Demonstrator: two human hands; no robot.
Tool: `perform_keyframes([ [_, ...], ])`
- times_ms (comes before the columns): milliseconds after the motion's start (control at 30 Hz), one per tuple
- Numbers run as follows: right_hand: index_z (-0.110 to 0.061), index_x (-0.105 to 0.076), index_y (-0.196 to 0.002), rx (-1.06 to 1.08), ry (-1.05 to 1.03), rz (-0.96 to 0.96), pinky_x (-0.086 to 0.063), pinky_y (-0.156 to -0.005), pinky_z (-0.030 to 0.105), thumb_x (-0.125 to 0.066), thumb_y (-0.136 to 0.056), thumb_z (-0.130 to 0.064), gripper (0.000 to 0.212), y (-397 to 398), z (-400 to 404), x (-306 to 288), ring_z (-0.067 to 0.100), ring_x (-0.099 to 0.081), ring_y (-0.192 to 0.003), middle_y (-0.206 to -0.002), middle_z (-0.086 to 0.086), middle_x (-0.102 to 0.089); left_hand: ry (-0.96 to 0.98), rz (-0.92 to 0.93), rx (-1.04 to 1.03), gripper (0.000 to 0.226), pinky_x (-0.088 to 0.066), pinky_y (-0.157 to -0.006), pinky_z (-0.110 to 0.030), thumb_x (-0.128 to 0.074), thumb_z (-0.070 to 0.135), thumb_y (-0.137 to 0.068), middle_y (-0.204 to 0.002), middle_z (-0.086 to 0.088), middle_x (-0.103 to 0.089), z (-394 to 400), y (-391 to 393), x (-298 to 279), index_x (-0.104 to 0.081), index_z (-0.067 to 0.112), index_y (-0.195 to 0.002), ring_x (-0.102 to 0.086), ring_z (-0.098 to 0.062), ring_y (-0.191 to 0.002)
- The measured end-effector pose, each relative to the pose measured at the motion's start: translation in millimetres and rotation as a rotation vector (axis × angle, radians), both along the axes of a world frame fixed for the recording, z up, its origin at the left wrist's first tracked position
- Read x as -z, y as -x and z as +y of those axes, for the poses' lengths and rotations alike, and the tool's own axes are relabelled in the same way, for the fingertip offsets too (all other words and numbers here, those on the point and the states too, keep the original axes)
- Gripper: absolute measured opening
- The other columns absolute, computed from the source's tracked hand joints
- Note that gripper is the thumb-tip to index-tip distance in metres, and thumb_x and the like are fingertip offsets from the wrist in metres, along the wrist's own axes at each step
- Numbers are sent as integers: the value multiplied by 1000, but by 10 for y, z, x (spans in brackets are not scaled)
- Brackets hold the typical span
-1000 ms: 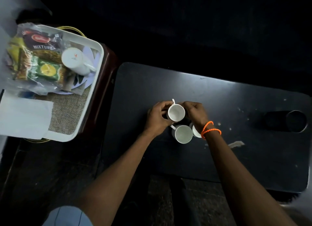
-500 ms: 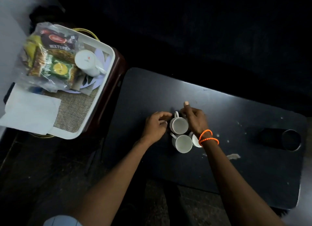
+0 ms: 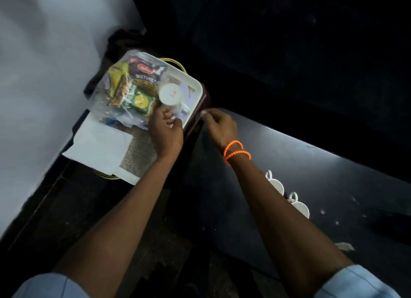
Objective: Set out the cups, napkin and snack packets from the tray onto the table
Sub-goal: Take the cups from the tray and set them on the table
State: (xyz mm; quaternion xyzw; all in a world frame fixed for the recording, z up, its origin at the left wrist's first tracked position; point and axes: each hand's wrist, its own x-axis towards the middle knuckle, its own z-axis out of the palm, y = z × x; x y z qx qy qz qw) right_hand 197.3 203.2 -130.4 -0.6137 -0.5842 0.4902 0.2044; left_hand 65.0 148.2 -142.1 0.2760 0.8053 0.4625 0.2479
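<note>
tray: white plastic tray [image 3: 195, 87] w/ rounded corners, sits on a dark reddish stand just left of the black bench [image 3: 311, 164]; woven mat [image 3: 140, 155] lines its floor
snack packets: clear bag of snack packets [image 3: 131, 91] in the far-left part of the tray. A dark "MIXTURE" pack, a green one w/ a yellow circle, something yellow behind
napkin: white napkin [image 3: 97, 147] at the near-left end of the tray, hanging over the rim
cup in tray: white cup [image 3: 170, 94] lying on its side next to the bag, base w/ small red logo facing the cam
left hand: left hand [image 3: 165, 131] over the tray, grip curled w/ fingertips right at that cup's lower edge. Can't tell if it's actually closed on it
right hand: right hand [image 3: 219, 125] above the bench corner beside the tray, thumb + forefinger pinched, nothing visible between them; orange bead bracelets [image 3: 235, 151] on the wrist
cups on bench: two white cups [image 3: 277, 185], [image 3: 301, 207] upright on the bench, partly hidden behind the right forearm
</note>
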Motion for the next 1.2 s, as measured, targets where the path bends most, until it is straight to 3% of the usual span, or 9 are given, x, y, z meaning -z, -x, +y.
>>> perform_keyframes([
  [100, -15, -71, -127, -102, -66, -13, -51, -100, 37, -66, -90, -23, 38, 377, 141, -77, 26, -66, -110, -125, 9, -71, 41, -85, -87, 36, -57, -87, -32, -67, 9, -90, -119, -17, -68, 109, 169, -11, -59, 2, -125, -67, -23, -98],
  [200, -25, -51, -148, -225, -46, -151, -37, -115, 49, -60, -92, -33, 58, 634, 249, -116, 33, -45, -139, -154, 3, -51, 80, -272, -100, 39, -59, -96, -51, -59, 16, -97, -128, -22, -68, 208, 304, -36, -58, 3, -133, -68, -38, -115],
  [300, -30, -40, -154, -275, 84, -202, -28, -114, 49, -52, -90, -45, 67, 765, 321, -138, 35, -30, -147, -161, 0, -41, 68, -583, -91, 38, -66, -83, -45, -49, 28, -107, -131, -14, -68, 221, 348, -110, -56, 18, -143, -73, -31, -109],
  [467, -25, -64, -131, -91, 221, 126, -37, -111, 34, -57, -92, -28, 40, 655, 292, -199, 28, -48, -133, -141, 2, -60, -94, -1016, -208, 53, -67, -78, -40, -40, 48, -110, -135, -19, -68, 246, 448, -211, -56, 9, -142, -74, -29, -103],
  [567, -22, -66, -96, 67, 268, 395, -49, -79, 33, -58, -92, -19, 10, 483, 202, -257, 13, -62, -89, -98, -3, -67, -164, -991, -198, 36, -64, -85, -50, -48, 36, -110, -133, -19, -68, 239, 425, -260, -59, 8, -130, -70, -34, -116],
  [667, -22, -66, -97, 206, 337, 582, -38, -59, 25, -56, -83, -31, 19, 194, 165, -326, 9, -55, -69, -84, -4, -63, -212, -868, -86, 6, -61, -89, -52, -65, 11, -101, -114, -15, -69, 230, 223, -290, -60, 13, -99, -72, -25, -101],
  [867, -2, -54, -138, 149, 320, 533, -46, -75, 31, -62, -94, -1, 44, -697, 57, -204, 22, -62, -100, -115, 12, -67, -78, -925, 301, 56, -61, -93, -35, -74, -5, -89, -125, -7, -70, 164, -315, -155, -55, 10, -139, -70, -17, -114],
  [1033, -3, -54, -136, 5, 270, 289, -56, -98, 41, -71, -77, 20, 65, -1706, -103, -25, 27, -66, -112, -122, 17, -66, 168, -767, 671, 78, -59, -96, -29, -85, -11, -73, -135, -5, -69, 149, -936, 48, -58, 10, -143, -70, -12, -120],
  [1200, -7, -59, -131, 88, 192, 51, -59, -97, 45, -79, -65, 19, 74, -2364, -315, 168, 35, -67, -115, -125, 16, -67, 232, -537, 850, 81, -56, -104, -31, -77, -23, -65, -136, -8, -69, 165, -1766, 92, -62, 8, -139, -68, -20, -125],
])
